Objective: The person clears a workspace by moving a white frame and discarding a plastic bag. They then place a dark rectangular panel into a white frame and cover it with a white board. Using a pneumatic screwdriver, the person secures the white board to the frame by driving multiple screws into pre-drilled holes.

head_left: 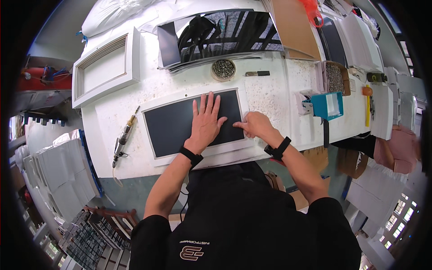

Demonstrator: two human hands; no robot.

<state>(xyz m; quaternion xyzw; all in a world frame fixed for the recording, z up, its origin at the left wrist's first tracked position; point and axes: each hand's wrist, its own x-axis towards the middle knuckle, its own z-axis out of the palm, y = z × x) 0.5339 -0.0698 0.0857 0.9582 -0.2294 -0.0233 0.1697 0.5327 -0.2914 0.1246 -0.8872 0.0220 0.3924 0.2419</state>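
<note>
Framed panel (pixel 173 123) lies on a speckled table (pixel 272 101) above greenish floor (pixel 139 188)

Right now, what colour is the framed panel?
The panel is dark grey, clearest in the head view.

White table (pixel 101 153) (speckled), framed panel (pixel 168 126), screwdriver (pixel 124 137)

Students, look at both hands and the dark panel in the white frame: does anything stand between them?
Nothing visible does: the left hand lies spread directly on the dark panel, and the right hand reaches over its right edge.
</note>
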